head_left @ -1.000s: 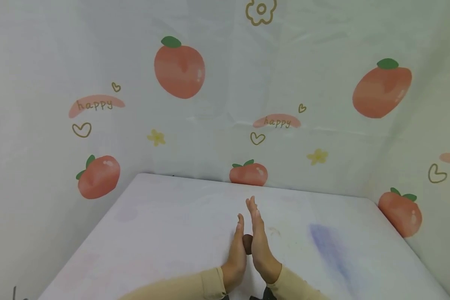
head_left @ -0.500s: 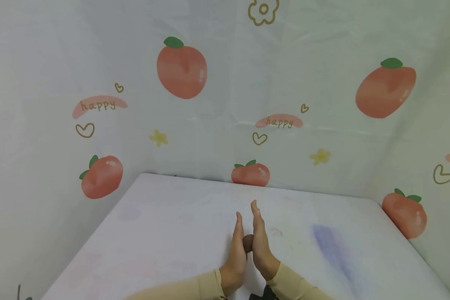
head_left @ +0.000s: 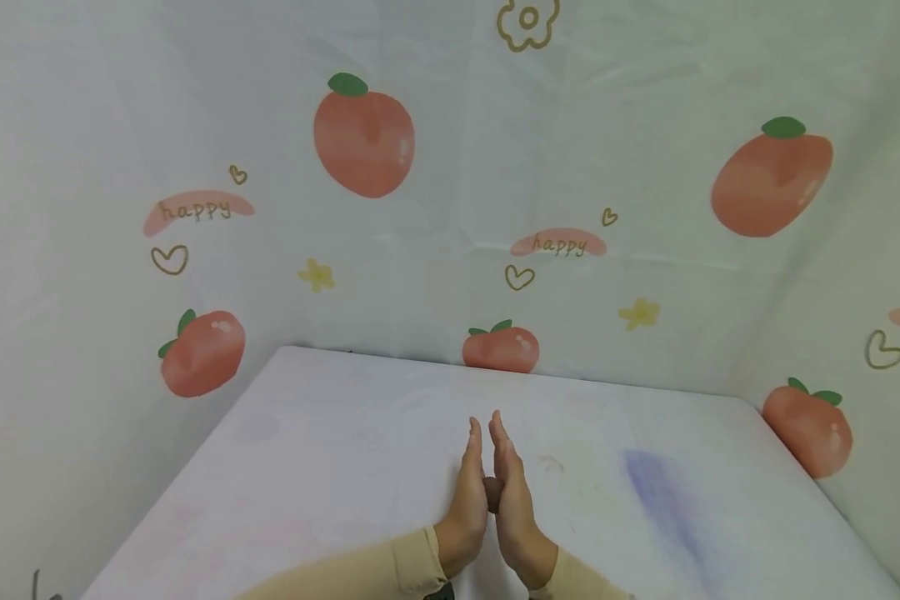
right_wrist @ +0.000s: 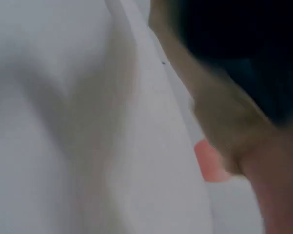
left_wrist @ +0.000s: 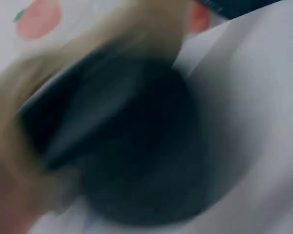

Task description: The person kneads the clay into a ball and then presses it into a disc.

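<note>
In the head view, my left hand [head_left: 466, 508] and right hand [head_left: 517, 517] stand palm to palm above the table. Their fingers are straight and point away from me. A small, rounded brown lump [head_left: 493, 495] is pressed between the two palms, with its sides covered by them. The fingertips of the two hands lean close together with a narrow gap. Both wrist views are blurred and show no lump; a dark device [left_wrist: 141, 141] fills the middle of the left one, and a beige sleeve [right_wrist: 224, 117] crosses the right one.
A white table [head_left: 330, 450] with faint colour stains and a blue-purple smear [head_left: 663, 504] lies under the hands. Behind it and at both sides hangs a white cloth [head_left: 435, 100] printed with peaches, hearts and flowers.
The hands have slid back and forth against each other. The right hand has come left and back toward me, so the fingertips now stand nearly level. The brown lump stays between the palms.
</note>
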A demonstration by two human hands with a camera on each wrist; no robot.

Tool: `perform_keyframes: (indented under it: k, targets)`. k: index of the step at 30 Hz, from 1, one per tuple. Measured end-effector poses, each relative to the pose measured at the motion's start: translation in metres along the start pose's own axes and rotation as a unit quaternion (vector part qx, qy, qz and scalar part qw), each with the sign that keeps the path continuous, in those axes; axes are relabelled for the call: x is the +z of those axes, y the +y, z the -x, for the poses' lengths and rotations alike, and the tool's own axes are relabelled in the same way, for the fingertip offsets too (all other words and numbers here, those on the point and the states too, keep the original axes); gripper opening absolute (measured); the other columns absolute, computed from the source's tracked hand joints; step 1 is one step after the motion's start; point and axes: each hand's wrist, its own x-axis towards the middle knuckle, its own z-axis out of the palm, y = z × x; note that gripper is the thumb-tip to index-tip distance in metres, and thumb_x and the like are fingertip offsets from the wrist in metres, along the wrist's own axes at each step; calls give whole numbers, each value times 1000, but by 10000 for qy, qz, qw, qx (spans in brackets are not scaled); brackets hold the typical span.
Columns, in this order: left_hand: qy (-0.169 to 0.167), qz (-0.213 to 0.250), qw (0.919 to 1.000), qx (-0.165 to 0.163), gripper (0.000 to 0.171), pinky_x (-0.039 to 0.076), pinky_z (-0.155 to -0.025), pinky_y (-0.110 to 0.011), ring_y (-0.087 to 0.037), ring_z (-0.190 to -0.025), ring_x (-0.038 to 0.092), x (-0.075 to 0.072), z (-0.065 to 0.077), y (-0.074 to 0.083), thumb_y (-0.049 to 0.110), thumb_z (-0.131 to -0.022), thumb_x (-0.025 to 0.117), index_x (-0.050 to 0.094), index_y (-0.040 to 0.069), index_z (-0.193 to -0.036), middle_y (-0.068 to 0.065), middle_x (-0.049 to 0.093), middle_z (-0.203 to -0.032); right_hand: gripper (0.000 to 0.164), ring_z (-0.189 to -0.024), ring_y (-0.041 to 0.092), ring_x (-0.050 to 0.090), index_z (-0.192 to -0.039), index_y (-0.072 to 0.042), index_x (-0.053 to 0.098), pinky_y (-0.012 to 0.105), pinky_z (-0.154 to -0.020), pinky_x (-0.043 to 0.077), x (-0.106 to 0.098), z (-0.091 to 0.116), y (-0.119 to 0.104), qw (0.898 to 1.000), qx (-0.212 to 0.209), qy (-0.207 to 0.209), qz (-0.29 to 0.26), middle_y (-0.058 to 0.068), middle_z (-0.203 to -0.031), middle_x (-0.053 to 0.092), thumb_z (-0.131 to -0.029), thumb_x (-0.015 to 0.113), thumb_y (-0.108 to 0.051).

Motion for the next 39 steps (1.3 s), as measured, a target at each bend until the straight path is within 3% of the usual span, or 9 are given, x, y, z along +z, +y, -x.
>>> perform_keyframes:
  k: [11, 12, 18, 24, 27, 29, 32, 35, 39]
  targets:
    - [-1182, 273, 9926, -40, 67, -15, -114, -59, -28, -142, -30, 10, 21, -9, 52, -102, -2, -26, 11, -150, -7, -31, -157, 62, -149, 25, -16, -156, -25, -3, 56, -117, -10, -21, -21, -3, 9965, 246, 793, 22, -3, -163, -11, -103, 14, -53]
    - [-1095, 317, 9935, -29, 69, -14, -115, -58, -28, -144, -25, 9, 19, -9, 52, -102, -2, -24, 8, -150, -13, -13, -161, 62, -149, 26, -16, -156, -26, -2, 56, -117, -10, -20, -20, -3, 9965, 270, 792, 24, -4, -163, -11, -103, 14, -53]
    - [-43, 677, 9974, -256, 74, -9, -118, -54, -30, -149, -11, -2, -7, -3, 53, -103, 12, -7, 2, -154, -17, 6, -162, 60, -149, 27, -11, -157, -20, 6, 58, -117, -7, -2, -2, -1, 9996, 44, 197, 215, -1, -163, -6, -105, 10, -48]
    - [314, 594, 9975, -217, 72, -7, -118, -55, -30, -148, -16, -22, -32, 3, 51, -103, 11, -8, 4, -154, -11, -15, -162, 56, -146, 13, 4, -157, -18, 12, 58, -117, -4, 15, 14, 3, 9991, -244, -339, 19, 0, -162, 10, -106, 9, -42]
    - [352, 371, 9983, -271, 75, -5, -117, -56, -29, -148, -10, -18, -30, 3, 56, -102, 13, -7, 6, -155, -11, -14, -162, 54, -122, 1, 38, -156, -29, 14, 52, -116, 4, 16, 12, 2, 10000, -33, -41, -31, 1, -145, 39, -106, 10, -46]
    - [348, 230, 9985, -345, 81, -5, -117, -57, -29, -148, -8, -12, -25, 0, 62, -100, 16, -3, 7, -155, -12, -11, -162, 53, -118, 3, 42, -156, -32, 12, 50, -116, 6, 15, 8, 2, 9998, -2, 197, -23, -1, -154, 31, -105, 11, -47]
    - [130, 42, 9992, -372, 84, -6, -117, -58, -30, -149, -9, -7, -14, -6, 66, -98, 16, -1, 7, -156, -12, -8, -163, 53, -133, 15, 38, -155, -37, 8, 51, -118, 5, 10, -1, 3, 9988, 1, 484, 40, 0, -156, 27, -104, 12, -51]
    - [-170, -94, 9992, -337, 79, -9, -115, -60, -30, -148, -12, -4, -2, -12, 63, -100, 13, 2, 8, -156, -10, -6, -163, 54, -148, 20, -12, -155, -38, 3, 57, -117, -6, 2, -9, 4, 9982, -73, 587, 57, -6, -163, -6, -104, 12, -52]
    - [-621, -216, 9975, -242, 74, -9, -114, -63, -31, -148, -14, -2, 10, -14, 60, -101, 9, 1, 11, -156, -8, -7, -163, 54, -148, 25, -18, -154, -39, -1, 60, -115, -10, -10, -18, 3, 9974, -63, 713, 26, -3, -163, -9, -104, 12, -53]
